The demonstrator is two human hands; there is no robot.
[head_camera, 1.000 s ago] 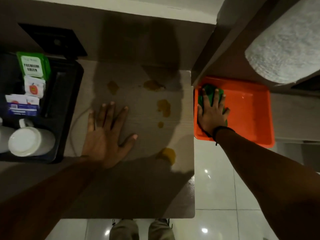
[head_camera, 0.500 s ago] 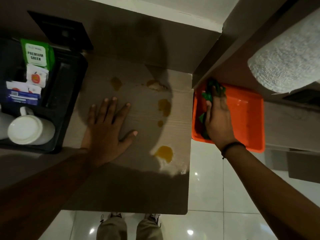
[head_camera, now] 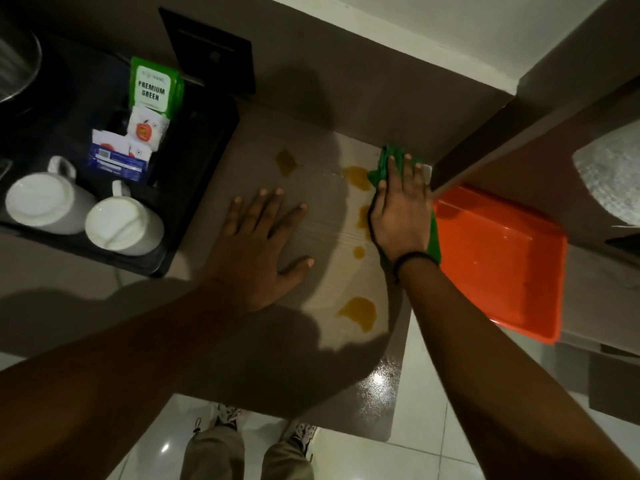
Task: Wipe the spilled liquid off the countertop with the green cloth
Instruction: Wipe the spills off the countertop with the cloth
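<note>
The green cloth (head_camera: 389, 161) lies on the right edge of the brown countertop (head_camera: 322, 368), pressed flat under my right hand (head_camera: 398, 209); most of it is hidden by the palm. Several amber puddles of spilled liquid dot the counter: one touching the cloth (head_camera: 356, 176), one at the back (head_camera: 284, 161), a small drop (head_camera: 358, 251), and a larger one near the front (head_camera: 358, 311). My left hand (head_camera: 258, 244) rests flat on the counter, fingers spread, left of the spills.
An orange tray (head_camera: 502, 265) sits right of the counter, below a cabinet side. A black tray (head_camera: 194, 174) on the left holds two upturned white mugs (head_camera: 124, 225) and tea packets (head_camera: 154, 86). Tiled floor and my shoes show below the counter's front edge.
My right hand lifted the green cloth out of the orange tray and moved it left onto the counter's right edge. The left hand stayed flat in place.
</note>
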